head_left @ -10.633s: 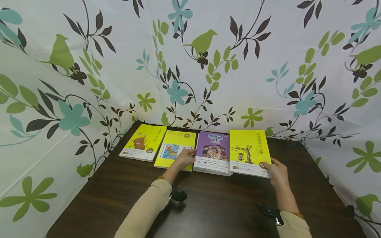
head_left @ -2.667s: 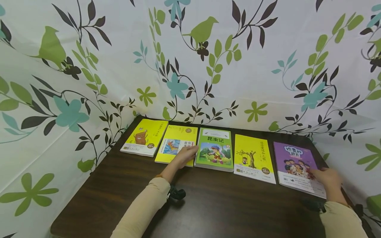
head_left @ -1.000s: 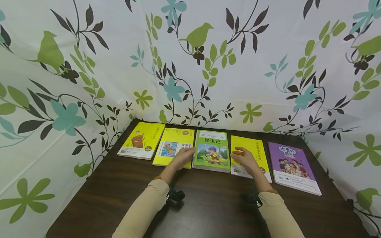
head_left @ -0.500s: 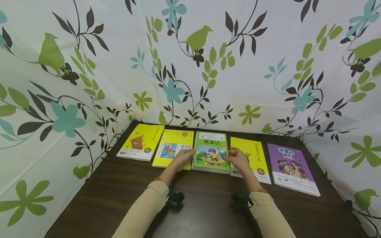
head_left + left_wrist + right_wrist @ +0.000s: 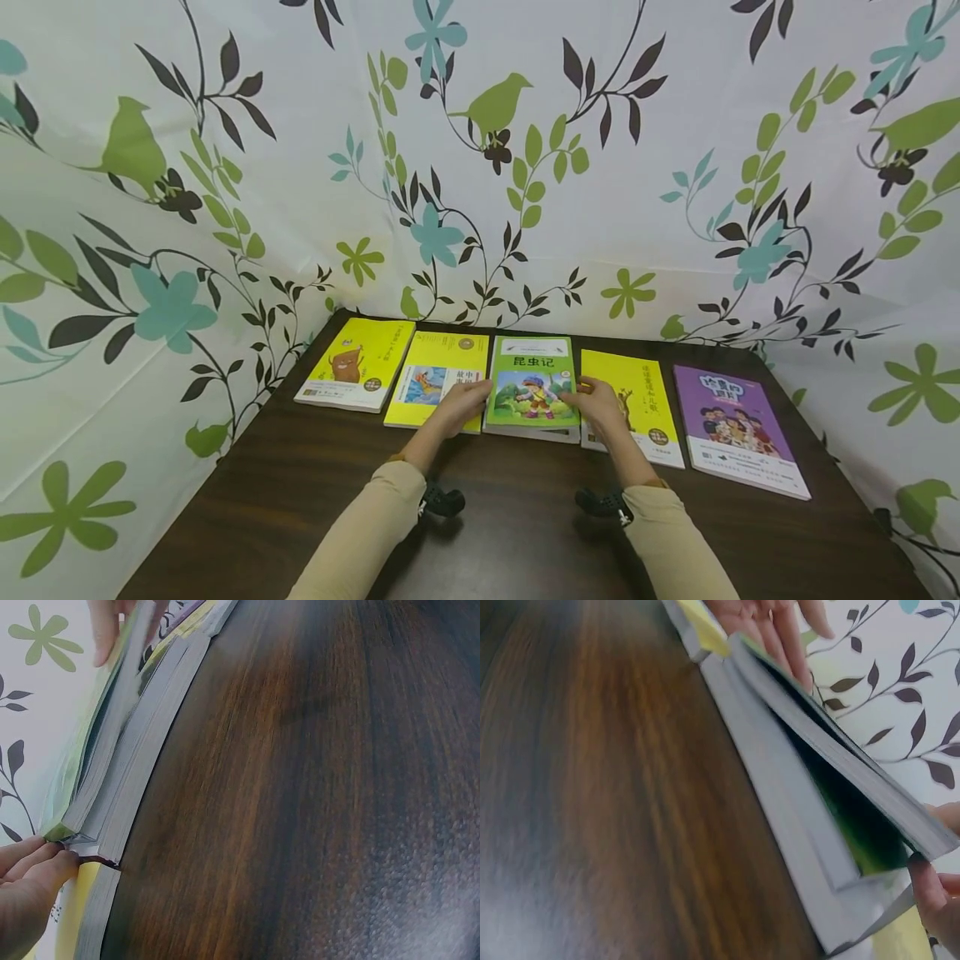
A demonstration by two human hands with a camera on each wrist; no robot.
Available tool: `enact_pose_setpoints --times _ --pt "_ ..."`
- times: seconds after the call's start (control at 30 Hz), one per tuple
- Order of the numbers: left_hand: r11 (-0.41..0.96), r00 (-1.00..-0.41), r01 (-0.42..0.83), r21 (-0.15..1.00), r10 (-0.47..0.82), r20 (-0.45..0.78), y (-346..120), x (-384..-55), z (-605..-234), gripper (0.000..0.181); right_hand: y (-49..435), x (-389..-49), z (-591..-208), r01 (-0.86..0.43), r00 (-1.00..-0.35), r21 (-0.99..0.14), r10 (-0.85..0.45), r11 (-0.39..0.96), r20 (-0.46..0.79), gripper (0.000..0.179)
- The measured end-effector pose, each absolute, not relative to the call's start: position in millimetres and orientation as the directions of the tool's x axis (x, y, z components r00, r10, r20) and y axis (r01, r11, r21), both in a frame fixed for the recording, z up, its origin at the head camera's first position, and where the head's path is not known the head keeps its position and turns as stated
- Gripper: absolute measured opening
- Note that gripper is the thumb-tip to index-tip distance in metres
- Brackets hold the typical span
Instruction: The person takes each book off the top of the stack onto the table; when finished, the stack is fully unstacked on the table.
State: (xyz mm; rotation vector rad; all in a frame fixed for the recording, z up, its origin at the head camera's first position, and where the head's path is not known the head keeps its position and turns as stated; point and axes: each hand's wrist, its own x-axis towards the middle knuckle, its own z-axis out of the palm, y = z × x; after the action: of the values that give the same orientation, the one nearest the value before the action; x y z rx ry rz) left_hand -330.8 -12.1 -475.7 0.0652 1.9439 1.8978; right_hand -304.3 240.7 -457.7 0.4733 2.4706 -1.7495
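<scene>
A green children's book [image 5: 532, 392] with a cartoon child on its cover lies at the middle of the row in the head view. My right hand [image 5: 600, 408] pinches its right edge, fingertips above and below. Tilted up at that side, the book [image 5: 840, 761] shows a gap over another book with a dark green cover [image 5: 866, 840] and a pale stack [image 5: 757, 765] beneath. My left hand [image 5: 459, 407] keeps its fingers loosely extended at the left edge, over the neighbouring yellow book [image 5: 435, 375]. In the left wrist view, its fingertips [image 5: 64, 859] reach the stack's corner.
At the far left lies a yellow book with a brown cartoon figure [image 5: 356, 362]. To the right are a yellow book with a tree picture [image 5: 648, 408] and a purple book [image 5: 738, 425]. All are on a dark wooden table [image 5: 517, 533] against a patterned curtain [image 5: 675, 125].
Earlier my right hand held the tree-picture yellow book, then set the purple book at far right. It has since returned to the middle, taken the green book's edge and lifted it. Left hand stayed.
</scene>
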Motion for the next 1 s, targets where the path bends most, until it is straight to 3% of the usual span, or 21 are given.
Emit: enact_pose_setpoints --times 0.17,0.5,1.0 --pt "0.054 -0.911 -0.249 0.967 0.327 -0.253 -11.9 -330.0 -476.2 0.057 237.5 -307.2 -456.2 0.274 -0.956 -0.918 0.183 0.288 -0.228 0.066" --pt "0.058 -0.909 -0.251 0.966 0.329 -0.256 -11.7 -330.7 -476.5 0.058 230.3 -308.8 -460.9 0.239 -0.964 -0.967 0.141 0.083 -0.226 0.060" --pt "0.055 -0.893 -0.240 0.969 0.379 -0.243 -15.0 -332.8 -479.5 0.057 234.3 -305.3 -462.8 0.266 -0.928 -0.964 0.271 -0.003 -0.256 0.056"
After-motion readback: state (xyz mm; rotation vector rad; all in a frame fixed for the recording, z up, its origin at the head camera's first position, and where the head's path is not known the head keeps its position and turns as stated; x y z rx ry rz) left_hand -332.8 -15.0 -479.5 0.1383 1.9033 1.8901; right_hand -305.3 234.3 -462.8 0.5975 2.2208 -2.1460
